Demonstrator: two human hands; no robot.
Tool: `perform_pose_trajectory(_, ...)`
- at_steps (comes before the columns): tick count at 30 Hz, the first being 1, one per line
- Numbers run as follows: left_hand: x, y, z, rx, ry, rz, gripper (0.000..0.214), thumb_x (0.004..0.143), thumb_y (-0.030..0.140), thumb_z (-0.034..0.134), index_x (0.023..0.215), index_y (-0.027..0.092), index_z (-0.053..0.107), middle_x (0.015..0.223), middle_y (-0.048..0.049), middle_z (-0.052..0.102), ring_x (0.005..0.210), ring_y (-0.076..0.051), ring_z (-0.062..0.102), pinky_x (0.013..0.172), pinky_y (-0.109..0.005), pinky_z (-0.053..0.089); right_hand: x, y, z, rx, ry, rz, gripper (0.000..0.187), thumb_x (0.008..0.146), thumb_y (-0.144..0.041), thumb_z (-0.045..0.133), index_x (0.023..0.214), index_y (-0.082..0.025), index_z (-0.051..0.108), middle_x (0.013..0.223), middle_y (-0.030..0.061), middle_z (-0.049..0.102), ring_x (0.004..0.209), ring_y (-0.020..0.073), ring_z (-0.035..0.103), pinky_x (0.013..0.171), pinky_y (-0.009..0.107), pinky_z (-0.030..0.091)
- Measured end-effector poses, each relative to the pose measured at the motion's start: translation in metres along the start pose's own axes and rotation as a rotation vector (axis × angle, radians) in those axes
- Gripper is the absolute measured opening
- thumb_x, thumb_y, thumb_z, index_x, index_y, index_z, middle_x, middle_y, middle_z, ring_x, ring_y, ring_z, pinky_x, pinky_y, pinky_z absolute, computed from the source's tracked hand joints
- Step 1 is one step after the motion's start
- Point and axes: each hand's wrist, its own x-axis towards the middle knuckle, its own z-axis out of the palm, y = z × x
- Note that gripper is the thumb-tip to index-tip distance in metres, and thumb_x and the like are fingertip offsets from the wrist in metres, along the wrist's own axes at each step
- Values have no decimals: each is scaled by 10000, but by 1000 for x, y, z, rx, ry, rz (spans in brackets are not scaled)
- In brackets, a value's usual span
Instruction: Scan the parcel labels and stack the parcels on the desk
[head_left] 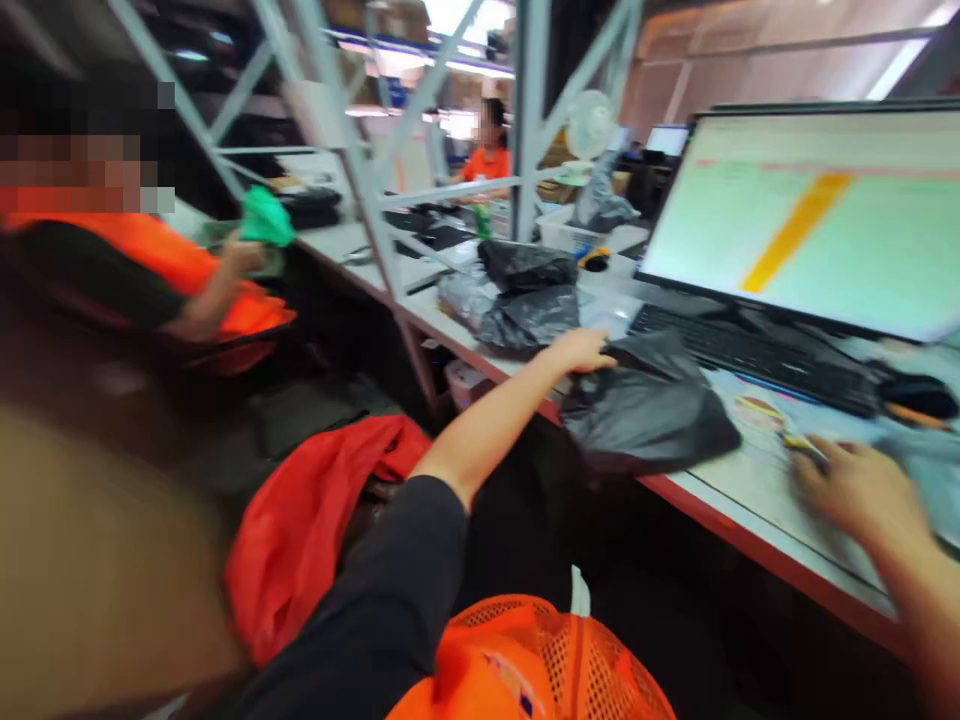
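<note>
My left hand [581, 352] reaches out over the desk edge and grips the top of a black plastic parcel bag [645, 412] that hangs partly off the desk [750, 490]. My right hand [855, 490] rests on the desk surface at the right, its fingers curled over a small dark and yellow object [801, 447] that motion blur keeps me from naming. A black keyboard [757, 352] lies just beyond both hands, under a lit monitor [817, 215].
More black and grey parcel bags [517, 290] lie further along the desk. A person in orange [150, 270] at the left holds a green item [266, 218]; another sits at the back [487, 150]. Grey metal rack struts [525, 120] rise behind the desk. A red bag [315, 520] is by my knee.
</note>
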Motion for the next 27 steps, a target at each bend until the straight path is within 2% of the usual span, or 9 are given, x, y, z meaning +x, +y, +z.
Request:
perform_pose_trajectory(2, 7, 4, -1, 27, 87, 52, 694, 981, 441, 673, 1577, 153, 467, 1514, -177, 610, 1361, -340, 602, 1154, -421, 451, -6, -26, -9, 41, 72, -79, 527, 1030, -427, 455, 1352, -98, 711, 1265, 297, 662, 1188, 378, 624, 1034, 494, 464)
perform_pose_trajectory(5, 20, 12, 15, 41, 70, 215, 639, 993, 482, 651, 1550, 200, 515, 1490, -120, 642, 1336, -280, 623, 1150, -341, 445, 5, -92, -8, 220, 116, -311, 487, 1062, -425, 448, 1388, -139, 669, 1353, 193, 648, 1278, 321, 575, 1138, 448, 425)
perform_pose_trajectory(8, 24, 22, 42, 86, -14, 241, 441, 1012, 403, 614, 1389, 182, 668, 1417, -109, 693, 1298, -251, 639, 1115, -296, 453, 17, -155, 11, 206, 17, -398, 463, 1049, -367, 505, 1418, -118, 634, 1376, 182, 635, 1267, 343, 557, 1095, 491, 435)
perform_pose_trajectory(11, 21, 25, 62, 96, 26, 191, 282, 1009, 303, 566, 1197, 204, 752, 1289, -94, 748, 1209, -245, 675, 1032, -299, 495, 23, -188, 33, 77, -27, -362, 401, 1046, -338, 522, 1342, -110, 667, 1280, 191, 657, 1192, 383, 553, 989, 519, 439)
perform_pose_trajectory(15, 13, 25, 69, 81, 147, 100, 306, 1059, 339, 457, 1167, 232, 723, 1202, -99, 767, 1135, -263, 701, 964, -333, 514, 30, -197, 41, 22, -22, -368, 251, 1064, -283, 490, 1082, -159, 707, 1157, 168, 698, 1101, 337, 587, 920, 430, 424)
perform_pose_trajectory(19, 14, 23, 64, 93, 286, -32, 410, 1111, 362, 305, 1286, 189, 633, 1164, -166, 759, 1096, -306, 726, 935, -380, 516, 19, -196, 22, 34, -59, -352, 262, 1089, -298, 462, 986, -188, 676, 940, 109, 743, 879, 249, 646, 728, 332, 375)
perform_pose_trajectory(21, 21, 18, 56, 127, 342, -72, 405, 1114, 364, 300, 1327, 197, 602, 1121, -163, 764, 1075, -319, 737, 930, -389, 514, -2, -190, 8, 27, -56, -390, 351, 1109, -386, 442, 902, -209, 663, 805, 72, 722, 749, 219, 631, 655, 328, 313)
perform_pose_trajectory(24, 39, 2, 39, 183, 385, -143, 423, 1120, 346, 264, 1389, 213, 562, 1148, -175, 752, 1120, -333, 726, 943, -403, 505, -48, -171, -11, 59, -24, -533, 474, 1125, -448, 411, 759, -225, 614, 661, 32, 651, 613, 182, 570, 634, 338, 285)
perform_pose_trajectory(27, 56, -13, 30, 208, 331, -222, 426, 1111, 285, 269, 1424, 183, 539, 1246, -212, 713, 1201, -326, 689, 970, -402, 495, -91, -150, -19, 132, 11, -582, 497, 1130, -422, 424, 695, -228, 566, 606, 14, 587, 582, 172, 534, 639, 335, 315)
